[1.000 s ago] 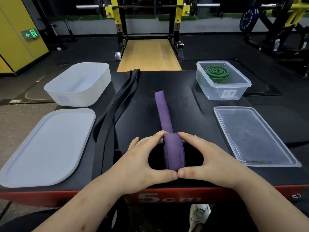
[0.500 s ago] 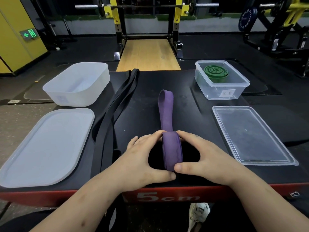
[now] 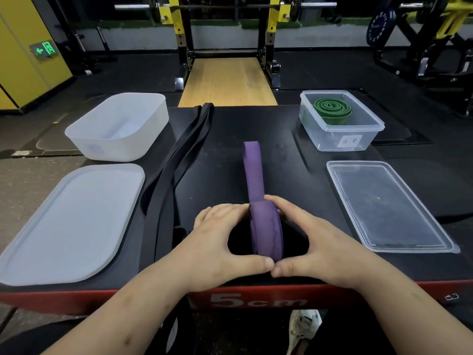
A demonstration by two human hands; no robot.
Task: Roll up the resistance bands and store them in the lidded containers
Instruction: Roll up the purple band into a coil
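Wooden platform [image 3: 226, 80] between yellow rack posts [image 3: 179, 24], black flooring [image 3: 320, 70] around, perhaps a weight plate [image 3: 378, 26] far right.

Noted matt, rubbery finish with pale creasing on purple band [image 3: 266, 234] at 6 o'clock. Same matt rubber look on black band [image 3: 179, 160] at 10 and green band [image 3: 332, 108] at 1. Frosted translucent plastic on tub [image 3: 115, 129] and frosted lid [image 3: 71, 221] at 9 to 10. Clear glossy plastic on container [image 3: 337, 139] and clear lid [image 3: 384, 206] at 2 to 3, with white paper label [image 3: 350, 142]. Matt black tabletop [image 3: 225, 149], faintly dusty. Smooth wood on platform [image 3: 226, 80] at 12.
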